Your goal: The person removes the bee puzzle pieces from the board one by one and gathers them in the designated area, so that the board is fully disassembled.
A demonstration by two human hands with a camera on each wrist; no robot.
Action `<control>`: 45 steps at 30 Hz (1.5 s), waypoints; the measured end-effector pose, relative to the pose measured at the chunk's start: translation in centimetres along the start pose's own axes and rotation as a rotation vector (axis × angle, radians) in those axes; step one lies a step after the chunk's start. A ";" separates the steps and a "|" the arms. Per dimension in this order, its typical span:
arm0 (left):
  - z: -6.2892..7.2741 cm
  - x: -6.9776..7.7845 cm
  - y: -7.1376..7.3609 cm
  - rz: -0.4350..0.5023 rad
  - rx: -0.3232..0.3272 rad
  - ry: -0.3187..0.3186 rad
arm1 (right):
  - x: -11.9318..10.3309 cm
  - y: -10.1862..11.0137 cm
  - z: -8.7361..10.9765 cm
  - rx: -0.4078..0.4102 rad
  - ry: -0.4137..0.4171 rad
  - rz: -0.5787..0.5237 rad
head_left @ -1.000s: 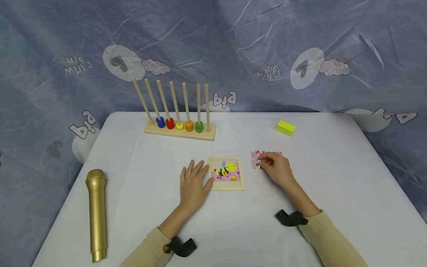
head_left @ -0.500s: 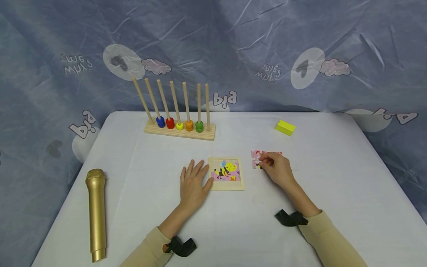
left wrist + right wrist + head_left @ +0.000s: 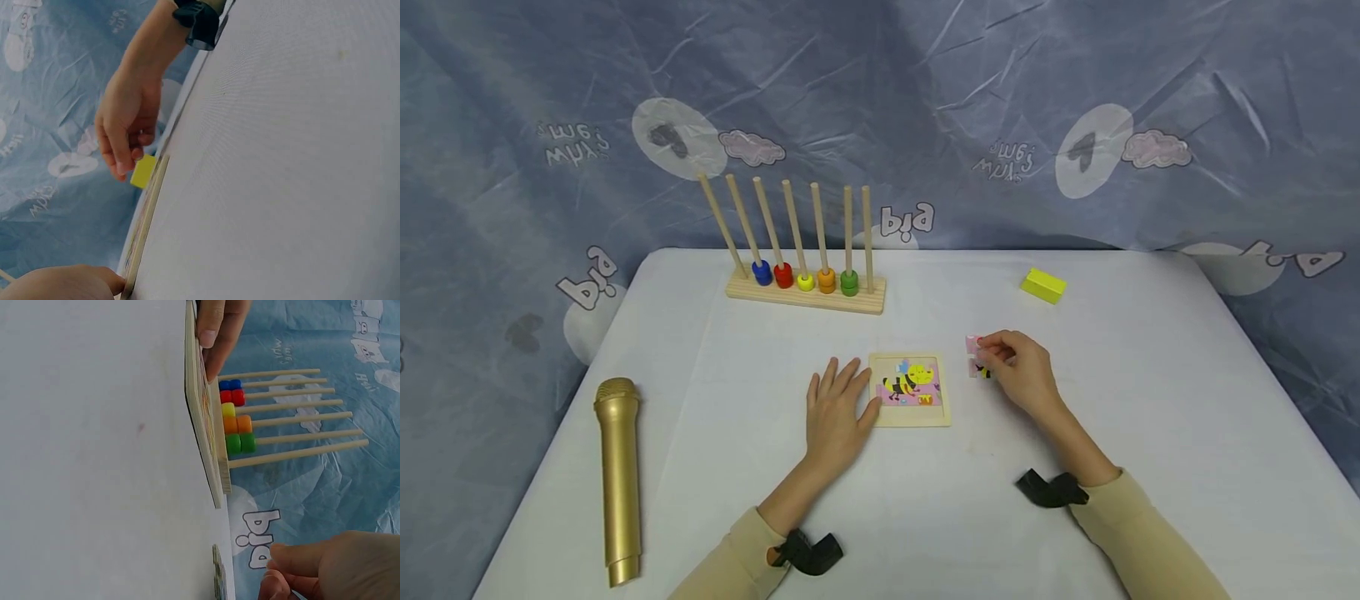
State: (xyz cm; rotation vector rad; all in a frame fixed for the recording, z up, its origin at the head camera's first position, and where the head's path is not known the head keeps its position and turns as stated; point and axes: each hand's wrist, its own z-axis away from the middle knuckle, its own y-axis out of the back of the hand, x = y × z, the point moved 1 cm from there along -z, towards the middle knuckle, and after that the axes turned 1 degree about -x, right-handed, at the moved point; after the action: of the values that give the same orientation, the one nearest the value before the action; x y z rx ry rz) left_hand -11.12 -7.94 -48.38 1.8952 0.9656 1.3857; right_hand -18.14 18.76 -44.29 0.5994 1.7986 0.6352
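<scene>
A square wooden puzzle board (image 3: 912, 421) with a bee picture lies in the middle of the white table. My left hand (image 3: 837, 421) is spread flat beside it, thumb and index finger at its left edge. To the board's right lie loose pink puzzle pieces (image 3: 972, 367), partly hidden beneath my right hand (image 3: 1024, 375). That hand's thumb and fingers are bent towards each other over the pieces; I cannot tell whether they pinch one. The right wrist view shows the fingertips (image 3: 275, 551) raised above the tabletop beside the puzzle pieces (image 3: 217, 572).
Behind the board stands a wooden peg stand (image 3: 805, 296) with coloured beads on several of its upright pegs. A yellow block (image 3: 1043, 285) lies at the back right. On the left is a gold microphone (image 3: 619, 483). A printed blue cloth (image 3: 880, 125) hangs behind the table.
My right hand has shifted slightly up and away, and the pink pieces to its upper right no longer show past it. My left hand and the board keep their place.
</scene>
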 end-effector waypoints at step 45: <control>0.1 -0.1 0.1 -0.008 -0.008 -0.006 | -5.8 -6.8 0.2 -0.237 0.017 0.057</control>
State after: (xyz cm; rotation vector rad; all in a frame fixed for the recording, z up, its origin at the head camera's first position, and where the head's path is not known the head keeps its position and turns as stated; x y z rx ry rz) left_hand -11.05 -8.04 -48.37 1.8869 0.9622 1.3763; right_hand -16.86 9.93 -44.99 0.4867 1.6955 0.8807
